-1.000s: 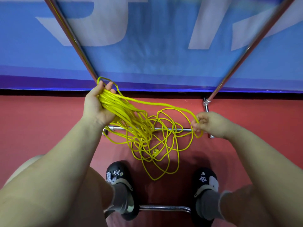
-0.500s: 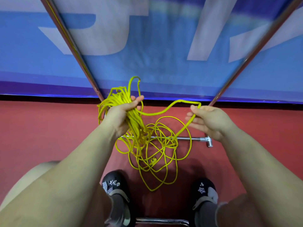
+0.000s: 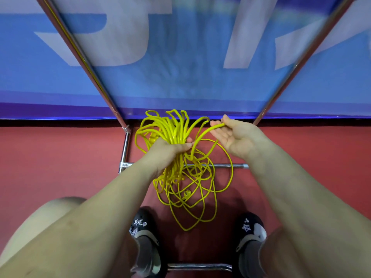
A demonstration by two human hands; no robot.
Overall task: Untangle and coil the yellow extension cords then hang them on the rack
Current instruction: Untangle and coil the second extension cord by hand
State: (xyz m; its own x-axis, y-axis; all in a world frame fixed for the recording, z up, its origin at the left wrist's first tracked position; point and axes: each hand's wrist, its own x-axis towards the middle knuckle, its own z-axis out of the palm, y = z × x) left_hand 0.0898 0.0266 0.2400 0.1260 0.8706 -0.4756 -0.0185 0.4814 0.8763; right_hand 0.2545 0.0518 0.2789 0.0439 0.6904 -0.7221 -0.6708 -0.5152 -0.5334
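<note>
My left hand point(image 3: 169, 150) grips a thick bundle of yellow extension cord point(image 3: 170, 129) whose loops fan out above the fist. Below the fist more tangled loops point(image 3: 192, 195) hang down toward the red floor. To the right, my right hand point(image 3: 234, 135) is palm up with fingers nearly straight, and one strand of the cord lies across its fingertips. That strand arcs down to the bundle at my left hand. The chrome rack point(image 3: 226, 165) stands in front of me, its low crossbar behind the hanging loops and its two slanted poles rising left and right.
A blue banner point(image 3: 180, 77) with large white lettering hangs behind the rack's poles point(image 3: 84, 57). My two black shoes point(image 3: 142, 225) stand on the red floor either side of the dangling loops. Another chrome bar point(image 3: 198, 266) runs between my feet.
My left hand has turned and gathered more loops, which now fan higher above it. My right hand has opened palm up and moved closer to the bundle, feeding a strand across.
</note>
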